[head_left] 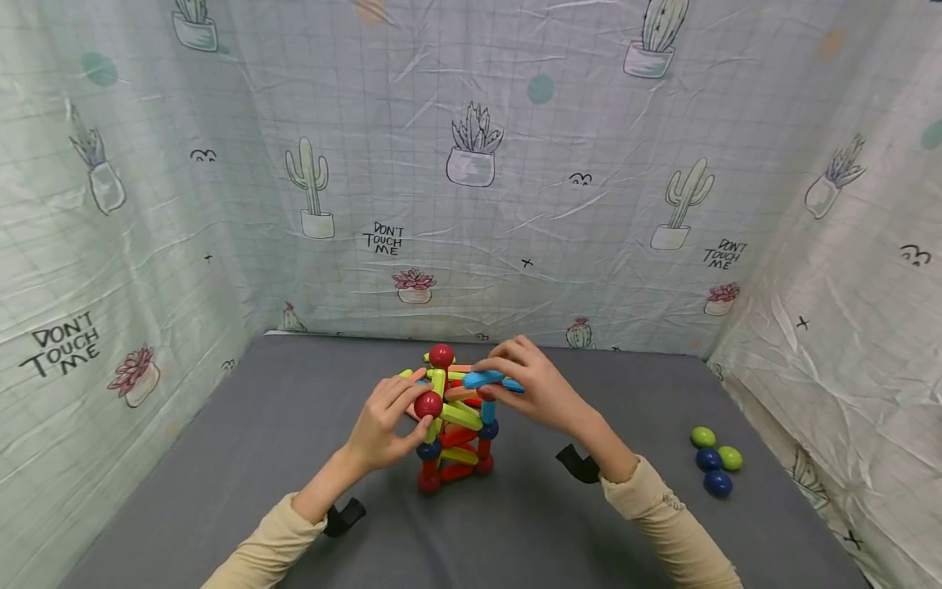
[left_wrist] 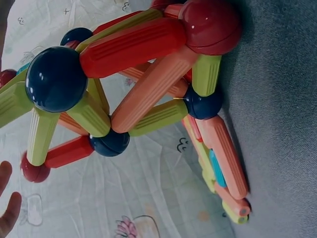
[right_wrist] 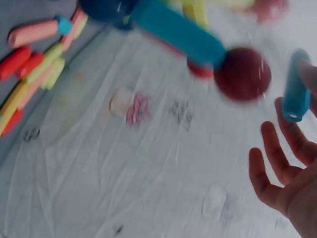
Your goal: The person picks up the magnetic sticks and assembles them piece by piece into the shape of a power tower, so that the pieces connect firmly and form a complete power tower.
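Note:
A structure of coloured magnetic rods and balls stands upright on the grey table. My left hand pinches a red ball at its upper near corner; in the left wrist view only fingertips show at the edge. My right hand holds a light-blue rod between thumb and fingers, above the structure's right side. In the right wrist view this rod is apart from the red ball that tops an attached blue rod.
Loose rods in several colours lie on the table behind the structure. Two green balls and two dark-blue balls lie at the right. A cactus-print curtain encloses the back and sides.

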The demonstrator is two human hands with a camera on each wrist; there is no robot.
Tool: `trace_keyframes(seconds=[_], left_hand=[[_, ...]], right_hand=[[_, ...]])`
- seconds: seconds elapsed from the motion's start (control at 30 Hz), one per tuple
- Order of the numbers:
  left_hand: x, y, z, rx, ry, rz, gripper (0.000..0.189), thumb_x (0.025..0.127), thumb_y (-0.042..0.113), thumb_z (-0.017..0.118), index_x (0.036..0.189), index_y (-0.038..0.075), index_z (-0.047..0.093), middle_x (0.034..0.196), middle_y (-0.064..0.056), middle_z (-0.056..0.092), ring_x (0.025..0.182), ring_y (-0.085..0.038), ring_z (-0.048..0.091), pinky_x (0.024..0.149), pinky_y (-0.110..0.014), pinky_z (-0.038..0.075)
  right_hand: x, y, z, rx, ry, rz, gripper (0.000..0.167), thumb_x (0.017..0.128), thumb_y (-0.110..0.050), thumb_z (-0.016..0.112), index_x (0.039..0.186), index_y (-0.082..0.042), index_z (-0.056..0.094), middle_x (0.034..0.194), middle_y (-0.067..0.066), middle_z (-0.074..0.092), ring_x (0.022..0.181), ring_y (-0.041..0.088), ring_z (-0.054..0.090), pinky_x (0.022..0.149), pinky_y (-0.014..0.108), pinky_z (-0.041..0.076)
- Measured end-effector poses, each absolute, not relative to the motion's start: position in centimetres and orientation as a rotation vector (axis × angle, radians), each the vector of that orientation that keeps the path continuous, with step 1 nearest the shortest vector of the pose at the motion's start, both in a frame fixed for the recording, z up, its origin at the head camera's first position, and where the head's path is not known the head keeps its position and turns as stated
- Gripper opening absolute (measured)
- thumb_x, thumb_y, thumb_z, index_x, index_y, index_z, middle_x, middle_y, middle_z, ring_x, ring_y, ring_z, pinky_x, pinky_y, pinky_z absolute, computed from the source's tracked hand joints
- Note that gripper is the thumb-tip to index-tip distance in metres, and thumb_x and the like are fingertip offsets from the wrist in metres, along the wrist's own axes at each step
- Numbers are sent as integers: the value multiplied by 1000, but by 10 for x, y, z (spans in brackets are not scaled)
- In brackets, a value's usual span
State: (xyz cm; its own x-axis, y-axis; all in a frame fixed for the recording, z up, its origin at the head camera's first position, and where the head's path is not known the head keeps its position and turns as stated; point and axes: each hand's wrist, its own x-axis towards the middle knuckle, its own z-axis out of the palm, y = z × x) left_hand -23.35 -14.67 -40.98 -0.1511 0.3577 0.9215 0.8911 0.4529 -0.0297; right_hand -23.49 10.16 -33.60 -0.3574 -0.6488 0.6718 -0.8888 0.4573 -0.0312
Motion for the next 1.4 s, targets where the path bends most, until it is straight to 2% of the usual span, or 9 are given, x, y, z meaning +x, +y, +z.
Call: trace_keyframes(seconds=[0.3,0.4,0.53,0.63,0.8,1.1,1.2,1.27,1.4], left_hand=[[-232,-147,-408,-1073,-1775,-656,42,91,36,41,105,1,61,96,-10,59,94,-24,56,74,-36,41],[-230,-147,-406,-1086,-1805,-614,40,92,36,41,111,8,62,92,-7,56,95,-25,54,77,-39,40],[-225,-145,-401,-1069,-1897,-483,38,93,37,37,118,20,59,89,-6,53,96,-26,52,81,-45,40],[-222,-144,-398,-1038,-1936,-373,38,94,38,32,119,25,58,92,-9,54,92,-26,50,79,-43,39],[-220,-144,-396,-994,-1933,-260,40,95,39,30,118,25,59,100,-13,54,82,-23,43,73,-37,37],[-217,-142,-396,-939,-1947,-237,39,95,39,31,119,25,58,97,-13,56,81,-23,45,70,-37,38],[-216,-142,-397,-936,-1973,-323,41,94,42,34,121,22,56,96,-9,55,83,-21,46,71,-35,37],[-216,-144,-401,-920,-1991,-407,46,91,45,41,124,15,54,97,-7,55,83,-19,47,71,-34,37],[-216,-150,-416,-866,-2057,-584,72,76,45,65,130,3,43,94,-4,54,79,-13,47,67,-28,35]], right_hand=[[-235,77,-352,1347,-2117,394,30,72,-24,73,101,-17,67,92,-3,59,85,11,43,70,23,38],[-236,78,-353,1354,-2142,420,33,73,-25,72,105,-19,65,97,-3,59,87,11,44,72,24,39],[-239,87,-351,1331,-2231,458,44,73,-25,73,114,-21,60,103,-2,57,91,11,44,75,28,39],[-241,95,-350,1300,-2288,504,43,72,-22,74,113,-18,60,101,-1,57,90,12,45,74,29,39],[-245,106,-350,1245,-2416,589,33,77,-23,70,108,-16,63,100,-1,61,90,12,48,74,28,42],[-245,111,-355,1252,-2506,743,44,78,-21,68,120,-15,55,108,0,59,96,12,50,77,28,47],[-247,111,-357,1244,-2504,806,50,77,-19,70,123,-15,52,110,0,59,97,12,52,79,31,48],[-248,112,-358,1229,-2538,841,54,76,-19,70,125,-14,49,111,1,59,98,13,53,81,33,48],[-251,114,-368,1222,-2659,854,50,78,-22,69,121,-11,47,107,3,59,94,14,56,80,31,48]])
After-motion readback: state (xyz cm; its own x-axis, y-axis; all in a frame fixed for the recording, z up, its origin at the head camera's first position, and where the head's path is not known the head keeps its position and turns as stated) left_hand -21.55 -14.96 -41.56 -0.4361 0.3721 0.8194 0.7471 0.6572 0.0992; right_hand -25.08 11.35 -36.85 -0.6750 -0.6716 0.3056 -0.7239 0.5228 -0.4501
